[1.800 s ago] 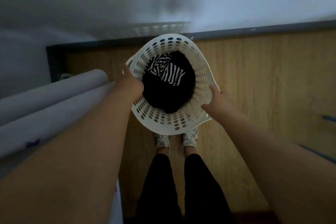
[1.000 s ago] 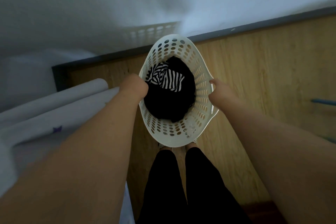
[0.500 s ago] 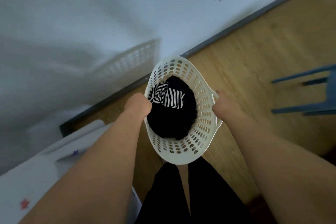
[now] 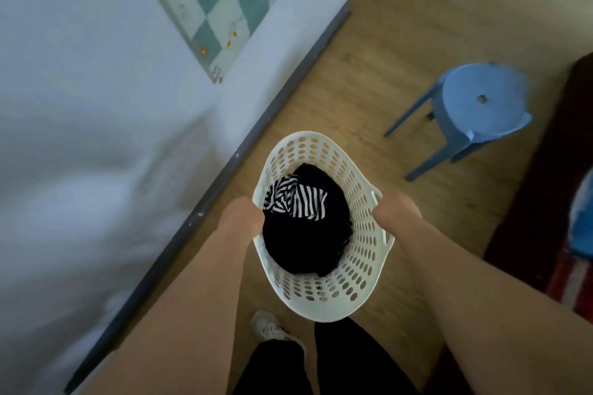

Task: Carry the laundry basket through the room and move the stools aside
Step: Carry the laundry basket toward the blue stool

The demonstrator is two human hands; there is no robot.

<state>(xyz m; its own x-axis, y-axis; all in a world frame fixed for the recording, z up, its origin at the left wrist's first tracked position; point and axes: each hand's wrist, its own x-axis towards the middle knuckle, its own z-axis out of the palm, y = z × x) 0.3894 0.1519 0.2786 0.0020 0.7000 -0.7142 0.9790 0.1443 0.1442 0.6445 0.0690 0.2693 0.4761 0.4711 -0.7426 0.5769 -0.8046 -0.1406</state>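
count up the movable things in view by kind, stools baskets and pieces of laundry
stools: 1, the blue stool on the floor ahead to the right
baskets: 1, the white laundry basket, held at its rim by the left hand and the right hand
laundry pieces: 2 told apart, a striped garment on a black garment
total: 4

No readable text, label, brand or number is showing anywhere; the checkered poster [image 4: 214,6] hanging on the wall is carrying only small blurred orange marks, too soft to read.
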